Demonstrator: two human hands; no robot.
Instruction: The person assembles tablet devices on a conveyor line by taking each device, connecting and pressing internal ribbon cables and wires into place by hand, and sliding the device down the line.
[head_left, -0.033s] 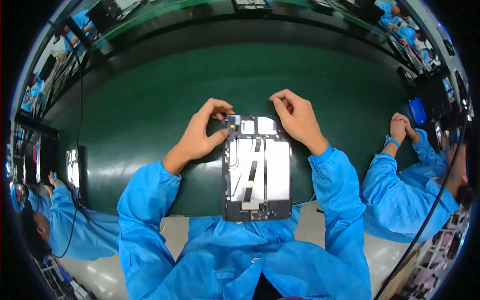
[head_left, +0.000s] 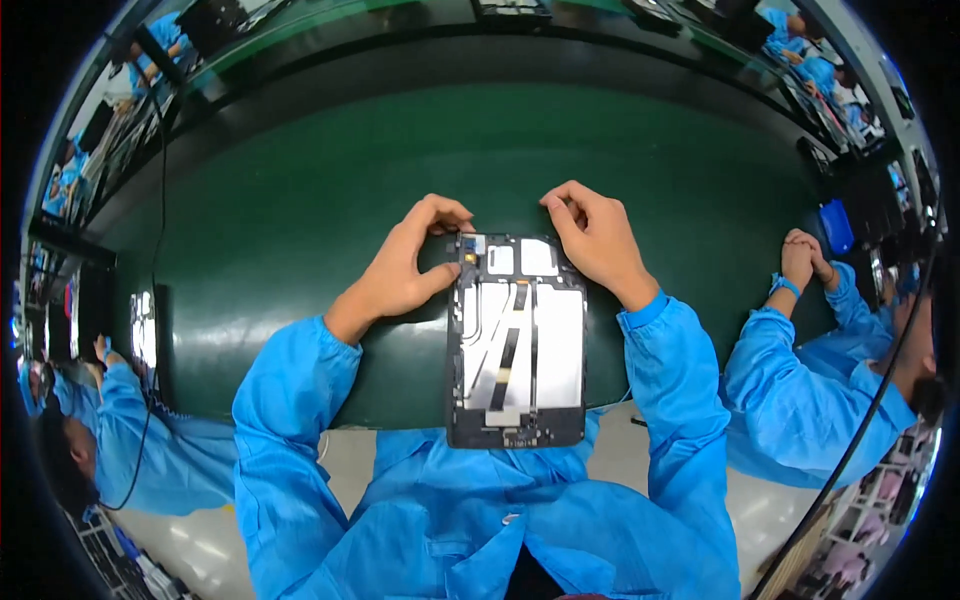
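Observation:
An opened tablet lies face down in front of me, its back off. Silver plates, a dark ribbon cable and a black frame show inside. Its lower end reaches past the table's near edge, over my lap. My left hand grips the upper left corner, thumb on the frame and fingers curled round the far side, partly hidden. Close by the upper right corner is my right hand, its fingers bent in and thumb against them. Whatever the right fingertips may hold is too small to make out.
The green table spreads ahead, with a dark raised shelf along its far side. At right a co-worker's clasped hands rest beside a blue object. Another person in blue sits at left. Black cables hang on both sides.
The tablet has shifted slightly to the right and toward me, with my left hand's fingers moving along a little. My right hand stays almost in place.

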